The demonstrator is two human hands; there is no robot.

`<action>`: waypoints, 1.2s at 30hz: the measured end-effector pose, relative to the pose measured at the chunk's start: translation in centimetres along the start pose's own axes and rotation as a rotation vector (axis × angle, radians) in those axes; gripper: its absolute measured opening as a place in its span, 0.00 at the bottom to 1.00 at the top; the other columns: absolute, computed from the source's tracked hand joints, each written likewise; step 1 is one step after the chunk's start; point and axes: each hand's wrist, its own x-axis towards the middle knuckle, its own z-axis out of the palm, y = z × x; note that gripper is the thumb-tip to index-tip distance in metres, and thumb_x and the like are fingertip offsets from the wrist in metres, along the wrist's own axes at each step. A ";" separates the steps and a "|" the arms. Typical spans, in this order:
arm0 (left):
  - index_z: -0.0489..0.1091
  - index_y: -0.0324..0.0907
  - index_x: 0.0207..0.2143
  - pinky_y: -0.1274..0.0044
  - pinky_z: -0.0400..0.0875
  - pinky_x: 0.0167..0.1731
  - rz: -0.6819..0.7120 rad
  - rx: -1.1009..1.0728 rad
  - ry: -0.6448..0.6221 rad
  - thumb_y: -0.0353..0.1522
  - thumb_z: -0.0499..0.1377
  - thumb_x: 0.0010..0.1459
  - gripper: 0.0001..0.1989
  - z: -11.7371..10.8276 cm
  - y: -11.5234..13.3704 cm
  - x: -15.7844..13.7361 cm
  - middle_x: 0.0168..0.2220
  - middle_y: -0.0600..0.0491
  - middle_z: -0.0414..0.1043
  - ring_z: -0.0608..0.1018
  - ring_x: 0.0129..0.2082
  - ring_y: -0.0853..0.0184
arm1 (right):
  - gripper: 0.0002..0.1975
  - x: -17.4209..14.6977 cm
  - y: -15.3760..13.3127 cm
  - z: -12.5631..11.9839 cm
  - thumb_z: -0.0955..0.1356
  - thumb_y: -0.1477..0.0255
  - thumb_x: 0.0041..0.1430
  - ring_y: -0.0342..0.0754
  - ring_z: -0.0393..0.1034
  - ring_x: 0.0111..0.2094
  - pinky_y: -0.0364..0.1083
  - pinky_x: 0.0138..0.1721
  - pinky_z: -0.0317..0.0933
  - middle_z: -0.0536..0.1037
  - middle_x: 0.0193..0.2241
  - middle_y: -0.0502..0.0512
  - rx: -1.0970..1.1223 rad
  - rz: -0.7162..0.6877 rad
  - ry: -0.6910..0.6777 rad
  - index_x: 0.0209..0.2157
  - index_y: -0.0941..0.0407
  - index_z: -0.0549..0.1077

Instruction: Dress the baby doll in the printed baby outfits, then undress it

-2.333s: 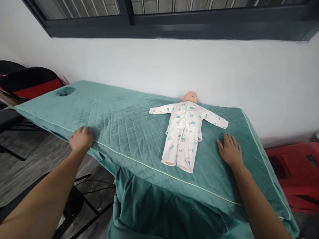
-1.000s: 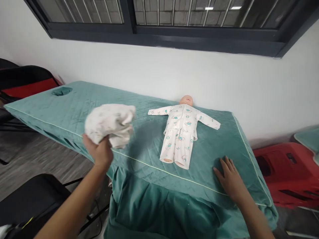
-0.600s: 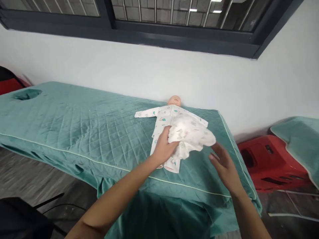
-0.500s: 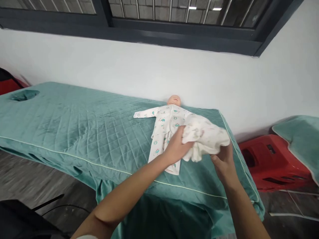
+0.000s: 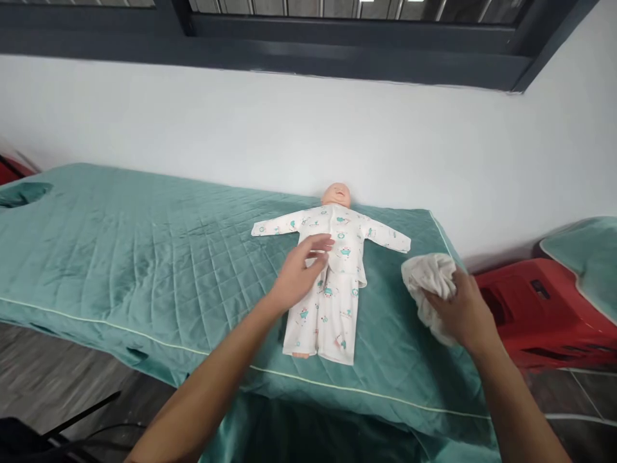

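Note:
A baby doll [image 5: 336,195] lies face up on the green quilted bed, its head by the wall. It wears a white long-sleeved top [image 5: 351,247] and matching trousers [image 5: 337,321] with a small green and pink print; both sleeves are spread out sideways. Over the doll's belly hovers my left hand [image 5: 304,267], fingers apart and holding nothing; whether it touches the top I cannot tell. My right hand [image 5: 465,308] grips a crumpled white cloth [image 5: 429,283] at the right end of the bed, beside the doll's sleeve.
The green bed cover [image 5: 144,257] runs far to the left, to a face hole [image 5: 24,193]. Off the bed's right end stands a red plastic stool or chair [image 5: 544,308] with a green cushion [image 5: 588,263] on it. Behind are the white wall and a dark window frame [image 5: 337,51].
My left hand has let go of the white cloth and moved left over the doll. My right hand has carried the cloth rightward and down, now bunched, uncovering the doll's sleeve.

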 end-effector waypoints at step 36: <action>0.74 0.42 0.51 0.68 0.63 0.64 0.100 0.282 0.011 0.32 0.51 0.68 0.16 -0.1 -9.3 14.0 0.57 0.47 0.73 0.72 0.60 0.63 | 0.14 12.9 -15.6 16.7 0.64 0.64 0.62 0.55 0.65 0.57 0.58 0.59 0.59 0.75 0.53 0.58 0.530 -0.114 -0.157 0.47 0.52 0.72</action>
